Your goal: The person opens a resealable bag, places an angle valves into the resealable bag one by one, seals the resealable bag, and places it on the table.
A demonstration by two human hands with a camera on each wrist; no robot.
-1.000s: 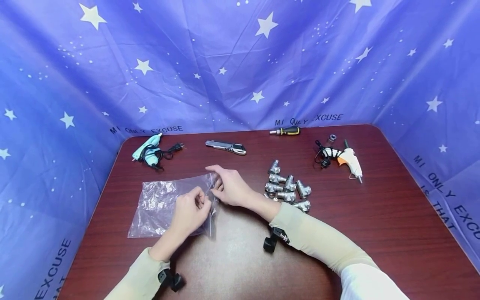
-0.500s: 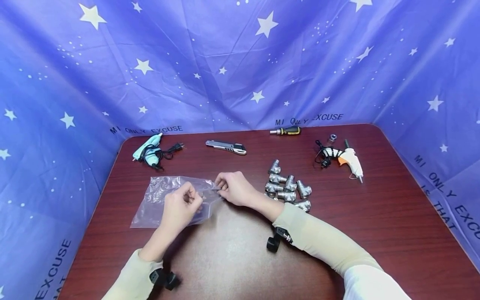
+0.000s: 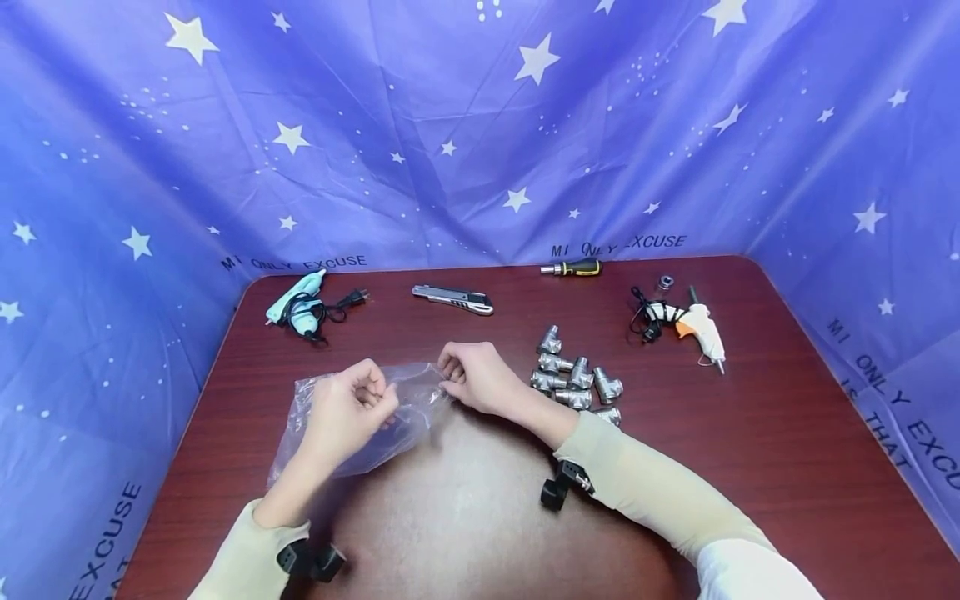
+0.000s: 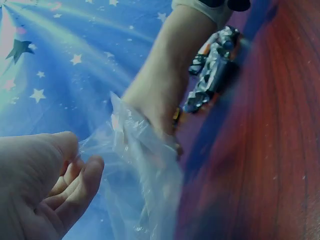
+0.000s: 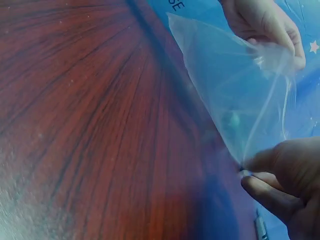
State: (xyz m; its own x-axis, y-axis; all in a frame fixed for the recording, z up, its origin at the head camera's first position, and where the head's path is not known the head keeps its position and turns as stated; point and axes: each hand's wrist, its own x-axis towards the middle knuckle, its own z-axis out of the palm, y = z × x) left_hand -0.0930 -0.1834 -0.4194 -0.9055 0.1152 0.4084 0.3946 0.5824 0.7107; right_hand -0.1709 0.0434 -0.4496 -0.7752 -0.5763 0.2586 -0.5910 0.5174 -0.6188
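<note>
Both hands hold a clear plastic bag [image 3: 352, 421] just above the dark red surface [image 3: 750, 433], near its middle. The left hand [image 3: 347, 412] has its fingers curled, pinching the bag's upper edge at about 9 o'clock from the right hand [image 3: 472, 379], which pinches the opposite edge between thumb and fingertips. The right wrist view shows the film stretched between the two grips, its mouth parted.

At 3 o'clock from the right hand, just beside its wrist, lies a cluster of metal pipe fittings [image 3: 573, 379]. Along the far edge of the surface, from 10 to 2 o'clock, lie a teal glue gun [image 3: 298, 302] with a black cord, a utility knife [image 3: 453, 298], a screwdriver [image 3: 572, 268] with a black and yellow handle, and a white glue gun [image 3: 693, 327].
</note>
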